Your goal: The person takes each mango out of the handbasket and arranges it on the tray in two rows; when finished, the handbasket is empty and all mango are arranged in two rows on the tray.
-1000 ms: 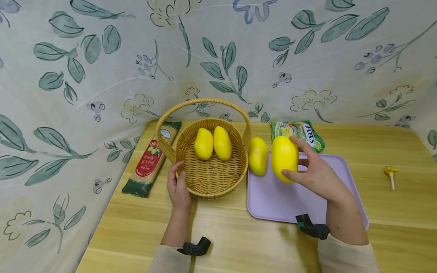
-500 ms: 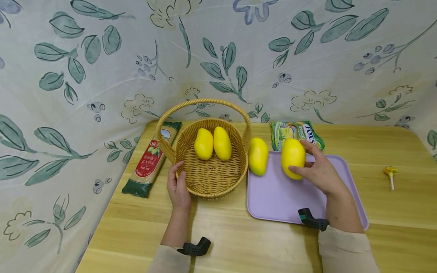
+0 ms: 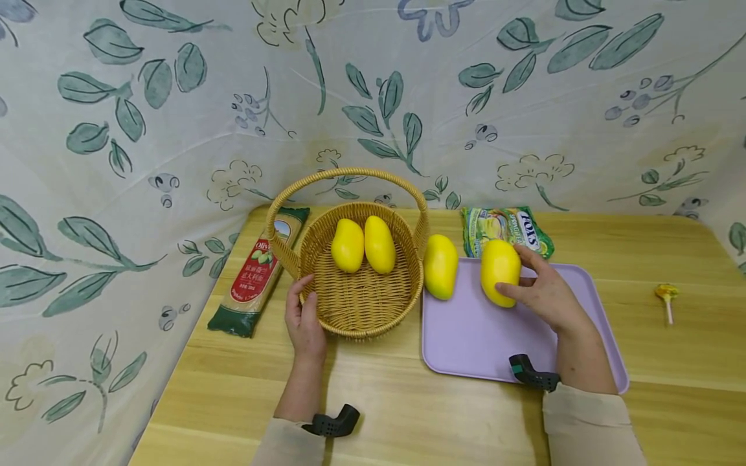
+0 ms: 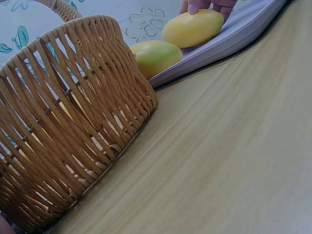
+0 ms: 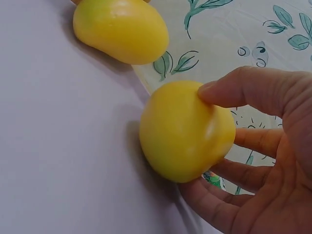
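Observation:
My right hand [image 3: 550,294] grips a yellow mango [image 3: 500,272] between thumb and fingers, at the far part of the lilac tray [image 3: 484,343]. In the right wrist view, the thumb lies on top of this mango [image 5: 183,131] and the fingers reach beneath its side. Another mango [image 3: 440,266], greenish at one end, lies at the tray's far left corner. My left hand [image 3: 305,323] holds the near left rim of a round wicker basket [image 3: 367,304] with a tall handle. Two mangoes [image 3: 348,246] lie side by side inside. The basket's woven wall [image 4: 73,107] fills the left wrist view.
A pasta packet [image 3: 256,278] with a red label lies left of the basket. Behind the tray is a green FOX'S candy bag [image 3: 509,223]. A yellow-wrapped lollipop [image 3: 668,301] lies on the wooden table [image 3: 431,421] at right. Patterned cloth [image 3: 373,97] hangs behind.
My right hand has moved slightly right and lower with its mango, then stayed nearly still over the last half second. The left hand and basket have not moved.

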### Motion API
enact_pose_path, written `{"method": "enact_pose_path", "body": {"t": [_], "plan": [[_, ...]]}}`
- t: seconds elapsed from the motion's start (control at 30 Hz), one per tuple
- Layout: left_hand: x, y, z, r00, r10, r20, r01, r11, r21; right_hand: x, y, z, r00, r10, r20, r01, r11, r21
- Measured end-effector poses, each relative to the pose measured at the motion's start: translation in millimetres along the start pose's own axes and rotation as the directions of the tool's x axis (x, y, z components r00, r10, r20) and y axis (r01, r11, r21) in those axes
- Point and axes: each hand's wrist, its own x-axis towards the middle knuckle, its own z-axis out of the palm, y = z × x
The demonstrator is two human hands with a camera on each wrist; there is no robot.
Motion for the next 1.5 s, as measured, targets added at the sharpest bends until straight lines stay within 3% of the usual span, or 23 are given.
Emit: {"method": "enact_pose_path", "body": {"t": [0.3, 1.1, 1.3, 1.5], "plan": [[0.1, 0.0, 0.6, 1.0, 0.008, -0.001, -0.008, 1.0, 0.006, -0.1, 2.6, -2.0, 1.0, 0.012, 0.028, -0.013, 1.0, 0.028], [-1.4, 0.2, -0.3, 1.0, 0.007, 0.007, -0.007, 1.0, -0.001, -3.6, 1.2, -8.8, 0.998, 0.05, 0.034, -0.048, 0.998, -0.049], [-1.3, 0.8, -0.3, 1.0, 0.008, 0.007, -0.008, 1.0, 0.003, -10.9, -11.6, -11.8, 0.997, 0.055, -0.047, -0.059, 0.994, -0.09], [-0.9, 0.7, -0.1, 1.0, 0.018, 0.008, -0.018, 1.0, 0.008, -27.9, -31.6, -13.7, 0.994, -0.036, -0.103, 0.024, 0.994, -0.109]]}}
